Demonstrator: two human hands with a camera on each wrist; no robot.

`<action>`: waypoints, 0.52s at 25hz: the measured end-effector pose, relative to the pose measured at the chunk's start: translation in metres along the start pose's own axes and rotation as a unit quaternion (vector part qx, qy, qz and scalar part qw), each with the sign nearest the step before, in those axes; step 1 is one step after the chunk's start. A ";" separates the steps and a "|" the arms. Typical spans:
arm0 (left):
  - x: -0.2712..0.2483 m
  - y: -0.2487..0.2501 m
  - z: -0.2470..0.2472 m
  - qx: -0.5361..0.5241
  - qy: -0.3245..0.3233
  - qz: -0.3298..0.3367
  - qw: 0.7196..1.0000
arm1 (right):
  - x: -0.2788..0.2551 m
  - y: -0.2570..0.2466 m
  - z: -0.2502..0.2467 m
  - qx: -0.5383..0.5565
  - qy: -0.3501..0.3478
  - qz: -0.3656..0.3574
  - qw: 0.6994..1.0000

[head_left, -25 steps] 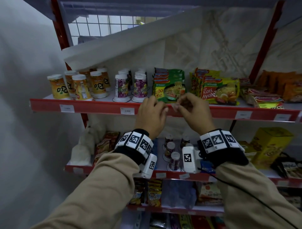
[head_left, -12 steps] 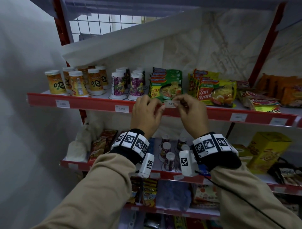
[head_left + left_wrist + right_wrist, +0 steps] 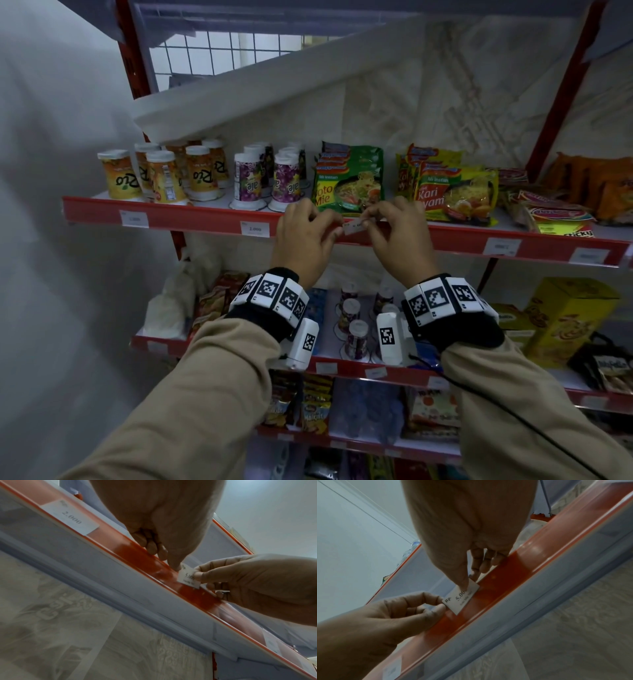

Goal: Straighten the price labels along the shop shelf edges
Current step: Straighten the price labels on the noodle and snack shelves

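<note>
Label [image 3: 353,227], white, marked "Rp 5.000": at red shelf edge [image 3: 205,221], below noodle packs [image 3: 349,178], tilted. Right hand [image 3: 397,236]: thumb and fingers pinch its right end. Left hand [image 3: 305,236]: curled fingertips pinch its left end.

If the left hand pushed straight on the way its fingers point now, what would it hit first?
Probably the price label: the left hand points rightward along the red shelf edge, its fingertips already at the label's near end. Beyond it wait the right hand's fingers. Depth is uncertain.
</note>
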State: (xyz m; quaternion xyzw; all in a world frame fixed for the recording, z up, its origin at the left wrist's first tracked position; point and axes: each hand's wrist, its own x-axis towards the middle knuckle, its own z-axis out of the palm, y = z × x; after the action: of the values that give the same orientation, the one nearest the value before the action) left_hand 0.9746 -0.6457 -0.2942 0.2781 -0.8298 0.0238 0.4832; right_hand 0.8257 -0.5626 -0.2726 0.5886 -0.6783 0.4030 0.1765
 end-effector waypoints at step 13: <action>0.004 0.004 -0.010 0.059 -0.083 0.016 0.995 | -0.002 0.002 -0.009 -0.042 -0.075 -0.040 0.996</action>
State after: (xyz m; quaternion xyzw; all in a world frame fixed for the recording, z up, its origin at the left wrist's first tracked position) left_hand 0.9788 -0.6410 -0.2843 0.2934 -0.8685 0.0575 0.3953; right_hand 0.8218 -0.5549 -0.2689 0.6359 -0.6816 0.3218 0.1657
